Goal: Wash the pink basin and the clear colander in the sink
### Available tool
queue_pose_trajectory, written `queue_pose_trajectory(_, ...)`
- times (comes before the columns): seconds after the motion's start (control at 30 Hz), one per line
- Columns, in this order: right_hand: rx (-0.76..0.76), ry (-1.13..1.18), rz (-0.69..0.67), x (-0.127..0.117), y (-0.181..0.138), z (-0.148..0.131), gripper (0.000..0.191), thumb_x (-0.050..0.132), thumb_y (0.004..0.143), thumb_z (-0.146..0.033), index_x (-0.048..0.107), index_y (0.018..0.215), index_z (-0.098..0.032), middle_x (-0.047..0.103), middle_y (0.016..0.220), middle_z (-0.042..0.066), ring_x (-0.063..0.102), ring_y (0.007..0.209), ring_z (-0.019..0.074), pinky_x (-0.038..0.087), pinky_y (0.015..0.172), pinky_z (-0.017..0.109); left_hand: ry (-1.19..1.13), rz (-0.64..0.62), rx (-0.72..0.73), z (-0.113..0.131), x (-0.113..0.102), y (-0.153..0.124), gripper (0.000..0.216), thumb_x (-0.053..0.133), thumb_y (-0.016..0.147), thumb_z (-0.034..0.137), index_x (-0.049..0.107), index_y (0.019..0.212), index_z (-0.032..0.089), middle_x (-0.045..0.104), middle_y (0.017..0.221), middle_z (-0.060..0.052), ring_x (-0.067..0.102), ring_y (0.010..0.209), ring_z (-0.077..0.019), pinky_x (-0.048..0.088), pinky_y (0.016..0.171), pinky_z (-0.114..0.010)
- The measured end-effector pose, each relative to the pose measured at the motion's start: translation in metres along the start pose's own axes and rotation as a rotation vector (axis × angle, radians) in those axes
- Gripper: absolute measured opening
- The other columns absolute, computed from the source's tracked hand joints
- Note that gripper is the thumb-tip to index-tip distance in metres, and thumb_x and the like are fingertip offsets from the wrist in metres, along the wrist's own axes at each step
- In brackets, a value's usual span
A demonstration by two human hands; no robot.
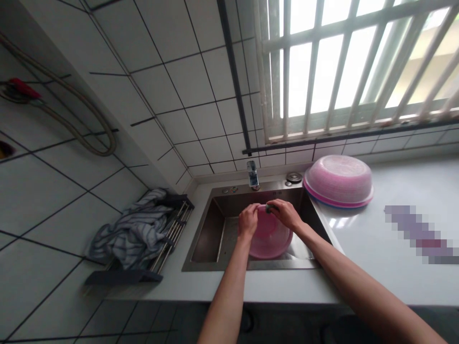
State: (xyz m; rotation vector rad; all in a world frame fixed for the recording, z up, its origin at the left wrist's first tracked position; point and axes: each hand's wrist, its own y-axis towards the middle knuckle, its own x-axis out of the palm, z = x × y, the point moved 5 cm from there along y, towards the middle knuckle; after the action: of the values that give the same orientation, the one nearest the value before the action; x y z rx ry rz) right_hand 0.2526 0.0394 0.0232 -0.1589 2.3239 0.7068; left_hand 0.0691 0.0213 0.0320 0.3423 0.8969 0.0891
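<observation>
A pink plastic basin [270,247] is tilted up inside the steel sink [211,224]. My left hand [248,220] is closed on the basin's far rim, on its left side. Close beside it, my right hand [285,213] pinches a small dark green scouring pad [271,208] against the same rim. The fingers of my right hand hide much of the pad. Behind the basin stands the faucet [253,174], at the sink's back edge.
Upside-down pink basins [339,179] are stacked on the white counter [358,248] right of the sink. A metal drain strainer [294,177] lies behind the sink's right corner. At left, a striped cloth [138,229] lies heaped on a rack [174,227]. A barred window [344,71] is above.
</observation>
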Motion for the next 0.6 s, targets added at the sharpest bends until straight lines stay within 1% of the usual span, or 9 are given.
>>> queue_pose_trajectory(0.1,0.041,0.044,0.034,-0.007,0.001,0.019,0.028,0.066,0.094,-0.019,0.077,0.119,-0.026,0.080,0.115,0.006,0.076,0.102,0.0232,0.058,0.093,0.034,-0.019,0.127,-0.110,-0.013,-0.013,0.000,0.031,0.055,0.101,0.016,0.075,0.121,0.029,0.078,0.124,-0.005,0.073,0.111,-0.0221,0.053,0.099,-0.033)
queue_pose_trajectory(0.17,0.091,0.084,0.053,-0.012,0.001,0.034,0.027,0.067,0.092,-0.020,0.079,0.116,-0.026,0.081,0.111,0.005,0.077,0.099,0.0235,0.059,0.090,0.034,-0.030,0.220,-0.187,-0.022,-0.022,-0.001,0.030,0.055,0.101,0.017,0.075,0.120,0.027,0.078,0.124,-0.007,0.073,0.112,-0.0235,0.053,0.099,-0.034)
queue_pose_trajectory(0.23,0.132,0.100,0.066,-0.013,0.000,0.043,0.027,0.068,0.090,-0.019,0.079,0.114,-0.026,0.082,0.108,0.004,0.078,0.095,0.0240,0.061,0.088,0.034,-0.039,0.258,-0.221,-0.025,-0.026,-0.001,0.029,0.055,0.101,0.017,0.075,0.120,0.026,0.078,0.123,-0.008,0.073,0.113,-0.0245,0.053,0.098,-0.034)
queue_pose_trajectory(0.3,0.142,0.077,0.087,-0.014,-0.001,0.043,0.030,0.068,0.089,-0.018,0.079,0.116,-0.026,0.082,0.110,0.005,0.078,0.097,0.0250,0.061,0.091,0.036,-0.054,0.245,-0.198,-0.023,-0.024,0.000,0.030,0.055,0.100,0.015,0.075,0.120,0.025,0.078,0.123,-0.008,0.073,0.114,-0.0242,0.053,0.100,-0.034)
queue_pose_trajectory(0.4,0.108,0.036,0.114,-0.012,-0.001,0.027,0.034,0.066,0.091,-0.017,0.078,0.121,-0.027,0.080,0.119,0.006,0.077,0.107,0.0262,0.059,0.099,0.040,-0.076,0.181,-0.113,-0.016,-0.013,0.001,0.031,0.055,0.099,0.013,0.075,0.118,0.026,0.078,0.123,-0.007,0.073,0.113,-0.0220,0.053,0.101,-0.033)
queue_pose_trajectory(0.5,0.057,0.027,0.085,-0.008,-0.001,0.013,0.035,0.064,0.093,-0.016,0.077,0.123,-0.028,0.079,0.123,0.005,0.077,0.109,0.0260,0.059,0.100,0.040,-0.077,0.115,-0.055,-0.012,-0.005,0.002,0.031,0.054,0.100,0.014,0.075,0.118,0.028,0.078,0.121,-0.004,0.073,0.111,-0.0202,0.053,0.101,-0.032)
queue_pose_trajectory(0.53,0.045,0.029,0.071,-0.007,-0.001,0.011,0.035,0.064,0.093,-0.016,0.077,0.123,-0.028,0.079,0.123,0.005,0.077,0.109,0.0258,0.059,0.100,0.039,-0.077,0.111,-0.053,-0.013,-0.005,0.002,0.031,0.055,0.100,0.014,0.075,0.118,0.028,0.078,0.121,-0.004,0.073,0.111,-0.0199,0.053,0.101,-0.031)
queue_pose_trajectory(0.6,0.043,0.038,0.060,-0.007,0.000,0.015,0.035,0.065,0.093,-0.017,0.078,0.123,-0.029,0.080,0.122,0.005,0.077,0.109,0.0259,0.059,0.100,0.039,-0.079,0.144,-0.082,-0.017,-0.010,0.002,0.030,0.055,0.099,0.015,0.075,0.117,0.027,0.079,0.121,-0.005,0.073,0.111,-0.0203,0.053,0.101,-0.031)
